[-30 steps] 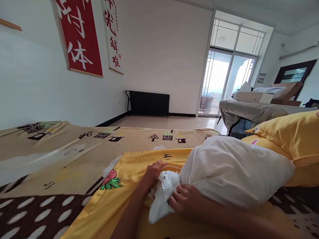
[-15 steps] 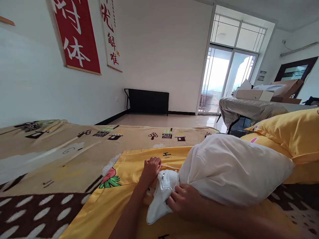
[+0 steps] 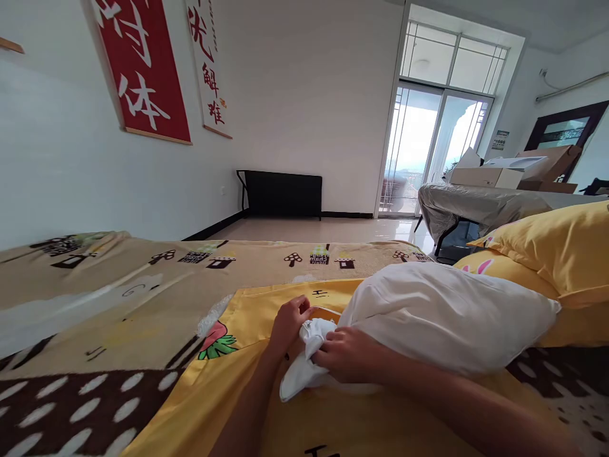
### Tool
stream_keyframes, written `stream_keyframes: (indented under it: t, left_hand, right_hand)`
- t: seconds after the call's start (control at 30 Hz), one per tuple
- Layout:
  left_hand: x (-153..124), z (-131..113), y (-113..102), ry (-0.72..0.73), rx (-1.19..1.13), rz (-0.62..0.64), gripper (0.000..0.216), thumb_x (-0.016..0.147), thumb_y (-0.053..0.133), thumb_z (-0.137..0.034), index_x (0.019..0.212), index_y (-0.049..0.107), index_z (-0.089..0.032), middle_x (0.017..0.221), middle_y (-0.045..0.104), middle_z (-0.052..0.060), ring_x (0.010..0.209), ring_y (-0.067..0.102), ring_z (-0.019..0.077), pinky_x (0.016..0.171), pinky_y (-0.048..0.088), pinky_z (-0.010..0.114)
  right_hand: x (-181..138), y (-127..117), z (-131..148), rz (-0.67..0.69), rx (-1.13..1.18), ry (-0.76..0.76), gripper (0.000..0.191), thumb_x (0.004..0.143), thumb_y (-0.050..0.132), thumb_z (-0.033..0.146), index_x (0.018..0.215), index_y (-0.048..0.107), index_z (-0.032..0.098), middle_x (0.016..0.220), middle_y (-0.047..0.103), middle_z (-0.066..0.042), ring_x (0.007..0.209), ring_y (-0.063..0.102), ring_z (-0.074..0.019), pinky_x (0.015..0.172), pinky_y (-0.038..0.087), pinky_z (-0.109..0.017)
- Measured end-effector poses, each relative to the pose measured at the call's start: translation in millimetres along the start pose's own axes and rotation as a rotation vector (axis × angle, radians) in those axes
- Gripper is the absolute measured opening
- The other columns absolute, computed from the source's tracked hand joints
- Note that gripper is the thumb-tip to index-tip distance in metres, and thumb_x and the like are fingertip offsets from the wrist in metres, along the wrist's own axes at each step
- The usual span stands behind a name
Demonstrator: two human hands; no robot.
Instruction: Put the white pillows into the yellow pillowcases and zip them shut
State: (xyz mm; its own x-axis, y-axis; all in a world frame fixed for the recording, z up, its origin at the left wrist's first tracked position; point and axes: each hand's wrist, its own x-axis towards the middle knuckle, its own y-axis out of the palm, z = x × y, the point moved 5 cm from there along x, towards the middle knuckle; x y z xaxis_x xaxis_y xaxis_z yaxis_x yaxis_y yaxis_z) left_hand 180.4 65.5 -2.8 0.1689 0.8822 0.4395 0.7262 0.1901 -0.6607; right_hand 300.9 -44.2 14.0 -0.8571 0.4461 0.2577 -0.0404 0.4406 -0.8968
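A plump white pillow (image 3: 428,317) lies on a yellow printed pillowcase (image 3: 266,304) spread over the bed. My right hand (image 3: 349,355) is closed around the bunched narrow end of the pillow, its fingers sunk into the white fabric. The pillow's loose corner (image 3: 297,377) pokes out to the left below the fingers. My left hand (image 3: 291,320) pinches the far edge of the pillowcase beside that end, holding its rim a little raised. Part of the left fingertips is hidden by the fabric.
A beige and brown patterned blanket (image 3: 143,304) covers the bed. Yellow pillows (image 3: 547,254) are stacked at the right. Beyond the bed stand a plastic-covered table (image 3: 476,200) with cardboard boxes (image 3: 547,165), and a folded black panel (image 3: 284,193) against the wall.
My right hand has moved slightly up and away from me with the pillow's end, which is more bunched. The pillowcase edge by my left hand is lifted further, and the pillow looks flatter.
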Motion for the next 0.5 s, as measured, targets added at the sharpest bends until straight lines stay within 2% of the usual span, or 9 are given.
stream_keyframes:
  t: [0.13,0.33,0.5]
  left_hand:
    - [0,-6,2,-0.045,-0.113,0.025,0.029,0.073,0.052,-0.045,0.06,0.049,-0.019,0.054,0.05,-0.003,0.053,0.045,0.0124,0.052,0.033,0.024]
    - [-1,-18,5,-0.074,-0.2,0.063,0.033,0.071,0.053,-0.049,0.062,0.05,-0.018,0.056,0.052,-0.002,0.054,0.047,0.0129,0.053,0.037,0.024]
    - [-5,-34,5,-0.06,-0.11,0.094,0.026,0.075,0.052,-0.042,0.064,0.053,-0.018,0.059,0.058,0.0,0.059,0.053,0.0156,0.058,0.039,0.026]
  right_hand:
    - [16,1,-31,0.125,0.094,0.067,0.012,0.083,0.052,0.017,0.082,0.063,0.02,0.081,0.068,-0.002,0.072,0.059,-0.0139,0.057,0.034,-0.026]
    - [33,26,-22,0.214,0.15,-0.014,0.017,0.082,0.053,0.018,0.09,0.067,0.023,0.083,0.069,-0.002,0.076,0.061,-0.0174,0.064,0.041,-0.027]
    - [43,42,-35,0.258,0.251,0.081,0.027,0.08,0.062,0.031,0.102,0.069,0.016,0.099,0.07,-0.009,0.087,0.063,-0.0221,0.071,0.046,-0.03]
